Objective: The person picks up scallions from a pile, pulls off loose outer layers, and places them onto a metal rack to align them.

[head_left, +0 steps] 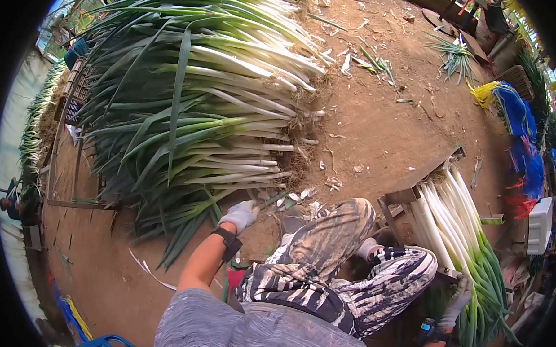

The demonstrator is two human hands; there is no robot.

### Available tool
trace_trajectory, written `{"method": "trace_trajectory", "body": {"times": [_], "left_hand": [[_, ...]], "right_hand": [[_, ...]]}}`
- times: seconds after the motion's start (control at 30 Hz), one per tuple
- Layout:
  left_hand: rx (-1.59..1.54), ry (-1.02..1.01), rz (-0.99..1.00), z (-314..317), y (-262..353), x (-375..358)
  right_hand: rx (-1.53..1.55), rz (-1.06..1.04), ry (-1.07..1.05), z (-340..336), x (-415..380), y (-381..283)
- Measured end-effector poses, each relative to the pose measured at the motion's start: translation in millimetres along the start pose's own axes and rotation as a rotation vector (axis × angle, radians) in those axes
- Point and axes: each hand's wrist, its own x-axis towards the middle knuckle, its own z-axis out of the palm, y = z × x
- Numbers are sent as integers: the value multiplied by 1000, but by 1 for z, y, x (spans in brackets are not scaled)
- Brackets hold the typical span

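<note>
My left hand [241, 216], in a pale work glove, is at the lower edge of a big pile of long green onions [231, 109], near their white root ends. Its fingers look curled together; what they hold, if anything, is hidden. On the right, a thick bundle of green onions [453, 212] lies in a low metal frame [403, 196], white stalks toward the far end and green leaves toward me. My gloved right hand [458, 300] is against the near left side of this bundle, fingers bent around its edge.
My bent legs [330, 262] lie between the pile and the frame. Trimmed leaves [377, 64] and peelings litter the dirt floor [379, 128]. Blue netting [519, 122] and a white container [540, 226] stand along the right. A metal frame [78, 203] stands at left.
</note>
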Motion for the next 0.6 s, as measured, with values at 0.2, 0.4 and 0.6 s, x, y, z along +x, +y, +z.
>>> {"method": "trace_trajectory", "body": {"times": [0.2, 0.4, 0.6], "left_hand": [[66, -54, -260, 69, -90, 3], [308, 541, 32, 40, -79, 80], [588, 523, 62, -9, -52, 149]], "right_hand": [[134, 245, -120, 9, 50, 5], [-72, 121, -17, 30, 51, 12], [-249, 141, -42, 34, 48, -7]]}}
